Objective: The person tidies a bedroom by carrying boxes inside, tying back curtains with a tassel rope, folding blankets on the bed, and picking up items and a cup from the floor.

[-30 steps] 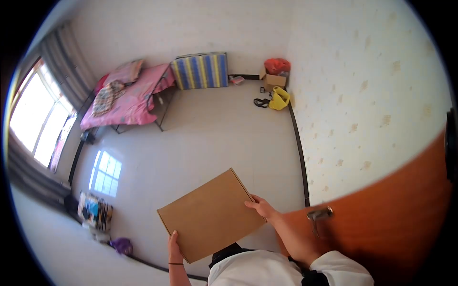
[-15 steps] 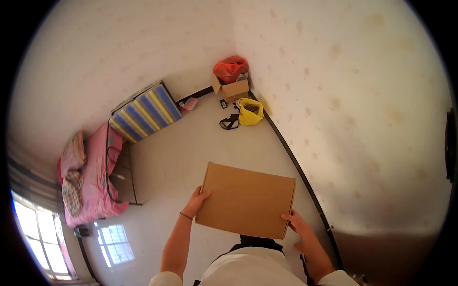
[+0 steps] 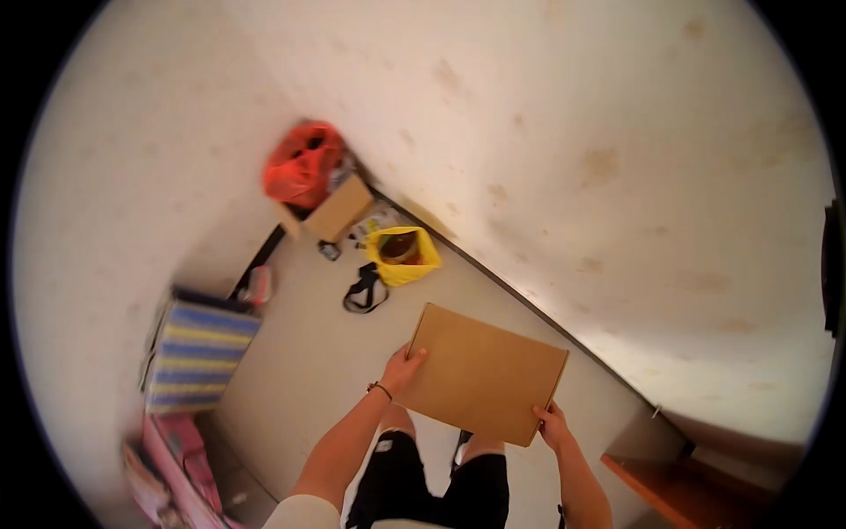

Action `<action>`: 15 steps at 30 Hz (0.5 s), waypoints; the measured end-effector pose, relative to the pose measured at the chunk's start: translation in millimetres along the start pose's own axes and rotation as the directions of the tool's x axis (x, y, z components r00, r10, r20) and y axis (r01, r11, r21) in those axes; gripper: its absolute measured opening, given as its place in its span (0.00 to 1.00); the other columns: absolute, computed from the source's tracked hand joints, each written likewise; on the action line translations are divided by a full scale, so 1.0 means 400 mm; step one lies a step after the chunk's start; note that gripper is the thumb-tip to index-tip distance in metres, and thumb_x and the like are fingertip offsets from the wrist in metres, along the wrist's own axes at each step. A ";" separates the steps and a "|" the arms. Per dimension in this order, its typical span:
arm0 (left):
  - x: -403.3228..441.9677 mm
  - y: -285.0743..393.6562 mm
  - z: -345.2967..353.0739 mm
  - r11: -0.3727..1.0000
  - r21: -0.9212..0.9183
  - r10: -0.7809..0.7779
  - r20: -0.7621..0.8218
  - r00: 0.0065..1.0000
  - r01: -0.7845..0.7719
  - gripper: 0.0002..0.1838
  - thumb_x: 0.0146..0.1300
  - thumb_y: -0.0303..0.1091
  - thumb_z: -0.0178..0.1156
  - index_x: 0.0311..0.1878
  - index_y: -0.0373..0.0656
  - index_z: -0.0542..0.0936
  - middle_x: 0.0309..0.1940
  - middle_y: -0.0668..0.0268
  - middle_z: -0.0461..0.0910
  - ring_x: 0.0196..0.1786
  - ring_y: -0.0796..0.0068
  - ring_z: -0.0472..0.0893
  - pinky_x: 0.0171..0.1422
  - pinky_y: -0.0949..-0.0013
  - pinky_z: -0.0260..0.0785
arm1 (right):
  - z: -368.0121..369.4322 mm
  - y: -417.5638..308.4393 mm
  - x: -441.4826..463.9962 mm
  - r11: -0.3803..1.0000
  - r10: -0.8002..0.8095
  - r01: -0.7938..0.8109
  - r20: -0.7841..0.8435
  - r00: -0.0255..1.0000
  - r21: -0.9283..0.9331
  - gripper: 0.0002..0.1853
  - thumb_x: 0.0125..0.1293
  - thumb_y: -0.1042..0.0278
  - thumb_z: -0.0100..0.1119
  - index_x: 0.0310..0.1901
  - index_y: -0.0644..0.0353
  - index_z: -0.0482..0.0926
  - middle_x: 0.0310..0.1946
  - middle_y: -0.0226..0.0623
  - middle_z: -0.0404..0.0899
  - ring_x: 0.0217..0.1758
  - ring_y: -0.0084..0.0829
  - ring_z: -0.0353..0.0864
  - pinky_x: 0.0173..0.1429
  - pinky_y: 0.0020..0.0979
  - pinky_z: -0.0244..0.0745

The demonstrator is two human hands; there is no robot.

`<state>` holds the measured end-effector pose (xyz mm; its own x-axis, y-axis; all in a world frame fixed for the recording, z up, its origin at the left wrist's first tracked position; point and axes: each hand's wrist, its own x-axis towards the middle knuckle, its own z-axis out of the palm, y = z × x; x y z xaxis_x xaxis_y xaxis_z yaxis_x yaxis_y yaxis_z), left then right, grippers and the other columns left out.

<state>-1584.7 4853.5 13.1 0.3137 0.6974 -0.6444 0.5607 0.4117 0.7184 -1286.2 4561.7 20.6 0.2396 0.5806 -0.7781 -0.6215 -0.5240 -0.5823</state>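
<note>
A flat brown cardboard box (image 3: 485, 375) is held out in front of my body, its plain broad face turned up. My left hand (image 3: 404, 370) grips its left edge with the thumb on top. At the lower right edge, my right hand (image 3: 552, 425) holds the box the same way. The fingers of both hands are partly hidden beneath it. My legs in black shorts (image 3: 432, 480) show below the box.
In the corner, a red plastic bag (image 3: 304, 167) sits in an open carton (image 3: 339, 210). Nearby on the floor are a yellow bag (image 3: 405, 257) and a black strap (image 3: 365, 293). A striped folded mattress (image 3: 203, 353) and pink bed (image 3: 181, 458) stand left; wooden furniture (image 3: 670, 489) stands lower right.
My view has turned to the right and the corner items look nearer. The box stays in both hands, slightly further right in view. The wooden furniture and my legs now show; the window has left view.
</note>
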 end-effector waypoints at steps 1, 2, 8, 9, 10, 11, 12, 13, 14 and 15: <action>0.108 -0.042 0.020 0.999 -0.030 -0.020 0.058 0.998 0.022 0.32 0.66 0.54 0.59 0.66 0.42 0.73 0.53 0.56 0.83 0.54 0.63 0.82 0.60 0.65 0.72 | -0.006 0.059 0.085 0.999 -0.010 0.011 -0.033 0.999 0.046 0.36 0.65 0.59 0.65 0.71 0.60 0.63 0.63 0.39 0.72 0.66 0.37 0.71 0.66 0.41 0.69; 0.228 -0.088 0.056 0.998 -0.055 -0.035 0.119 0.992 0.042 0.32 0.66 0.54 0.59 0.67 0.42 0.73 0.53 0.56 0.83 0.54 0.62 0.82 0.60 0.65 0.72 | -0.023 0.122 0.179 0.995 -0.026 0.033 -0.070 0.997 0.093 0.35 0.66 0.59 0.64 0.71 0.60 0.63 0.63 0.40 0.73 0.65 0.37 0.71 0.66 0.40 0.69; 0.700 -0.383 0.415 0.923 0.298 0.194 0.180 0.964 -0.241 0.34 0.64 0.53 0.61 0.66 0.39 0.71 0.54 0.52 0.82 0.57 0.58 0.81 0.62 0.62 0.71 | -0.234 0.423 0.612 0.953 0.026 0.113 -0.451 0.892 0.279 0.32 0.70 0.51 0.59 0.66 0.67 0.68 0.59 0.42 0.77 0.61 0.33 0.76 0.64 0.36 0.71; 0.767 -0.383 0.469 0.931 0.297 0.150 0.219 0.964 -0.213 0.35 0.64 0.53 0.61 0.66 0.38 0.71 0.54 0.52 0.82 0.57 0.58 0.81 0.62 0.62 0.71 | -0.284 0.423 0.692 0.969 0.036 0.089 -0.487 0.872 0.232 0.32 0.70 0.48 0.59 0.65 0.67 0.69 0.58 0.43 0.77 0.60 0.33 0.77 0.63 0.37 0.72; 0.814 -0.358 0.529 0.938 0.287 0.123 0.251 0.960 -0.195 0.35 0.64 0.54 0.61 0.66 0.38 0.71 0.54 0.52 0.82 0.57 0.57 0.81 0.62 0.61 0.71 | -0.343 0.419 0.761 0.982 0.026 0.076 -0.521 0.853 0.173 0.33 0.70 0.46 0.59 0.64 0.68 0.71 0.57 0.43 0.78 0.59 0.32 0.78 0.62 0.37 0.73; 0.920 -0.422 0.522 0.940 0.277 0.112 0.302 0.947 -0.200 0.35 0.64 0.54 0.61 0.65 0.38 0.71 0.53 0.51 0.82 0.58 0.56 0.81 0.63 0.61 0.71 | -0.302 0.490 0.863 0.988 -0.001 0.091 -0.578 0.816 0.126 0.35 0.69 0.45 0.59 0.65 0.69 0.70 0.57 0.45 0.78 0.58 0.34 0.78 0.62 0.37 0.73; 0.997 -0.418 0.572 0.929 0.301 0.120 0.304 0.945 -0.215 0.35 0.64 0.54 0.61 0.65 0.38 0.71 0.53 0.52 0.82 0.57 0.56 0.81 0.62 0.61 0.71 | -0.332 0.466 0.931 0.994 -0.015 0.075 -0.608 0.794 0.074 0.37 0.68 0.43 0.60 0.65 0.69 0.69 0.57 0.46 0.78 0.58 0.35 0.78 0.62 0.38 0.74; 1.038 -0.441 0.602 0.912 0.329 0.138 0.314 0.939 -0.244 0.34 0.64 0.54 0.61 0.65 0.38 0.71 0.53 0.52 0.82 0.57 0.56 0.81 0.62 0.61 0.71 | -0.352 0.506 0.978 0.996 -0.035 0.080 -0.643 0.765 0.041 0.37 0.68 0.43 0.60 0.64 0.70 0.70 0.56 0.46 0.79 0.57 0.35 0.79 0.62 0.38 0.74; 1.084 -0.457 0.638 0.899 0.350 0.153 0.316 0.936 -0.264 0.34 0.64 0.54 0.61 0.64 0.38 0.71 0.53 0.52 0.82 0.57 0.56 0.81 0.62 0.61 0.71 | -0.379 0.525 1.037 0.997 -0.058 0.077 -0.671 0.739 -0.001 0.37 0.67 0.42 0.60 0.63 0.70 0.71 0.55 0.47 0.79 0.57 0.35 0.79 0.61 0.37 0.74; 1.110 -0.466 0.676 0.883 0.379 0.172 0.286 0.943 -0.276 0.35 0.63 0.54 0.62 0.64 0.37 0.71 0.53 0.53 0.82 0.57 0.56 0.81 0.62 0.61 0.71 | -0.416 0.540 1.071 0.997 -0.077 0.064 -0.695 0.714 -0.045 0.37 0.67 0.42 0.60 0.62 0.71 0.72 0.54 0.47 0.80 0.56 0.35 0.80 0.60 0.37 0.75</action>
<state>-1342.6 4927.7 -477.6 0.6109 0.5607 -0.5590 0.6992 -0.0507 0.7131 -1193.6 4593.4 -477.9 0.7377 0.0218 -0.6748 -0.5710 -0.5133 -0.6407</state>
